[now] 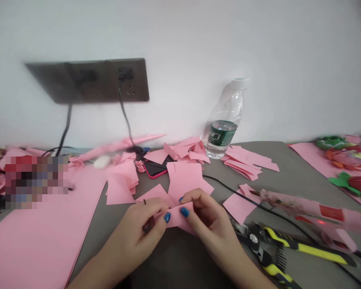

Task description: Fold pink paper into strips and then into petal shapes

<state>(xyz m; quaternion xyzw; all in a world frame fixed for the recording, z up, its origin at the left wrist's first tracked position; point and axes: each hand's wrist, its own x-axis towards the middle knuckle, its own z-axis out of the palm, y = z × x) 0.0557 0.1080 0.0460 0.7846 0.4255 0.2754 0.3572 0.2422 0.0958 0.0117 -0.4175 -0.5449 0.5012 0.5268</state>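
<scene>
Head view: left hand (142, 228) and right hand (210, 220) pinch one pink paper (176, 216) between fingers (193, 220), with one bottle (224, 128), one phone (156, 168), one glue gun (307, 205) on the desk (289, 176).

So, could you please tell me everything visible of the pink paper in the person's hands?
The pink paper looks plain, thin and matte, apparently folded, with a straight upper edge and what looks like another layer below. The left hand and right hand pinch and partly hide it at either end, thumbs on its near face, in front of pink sheets.
</scene>
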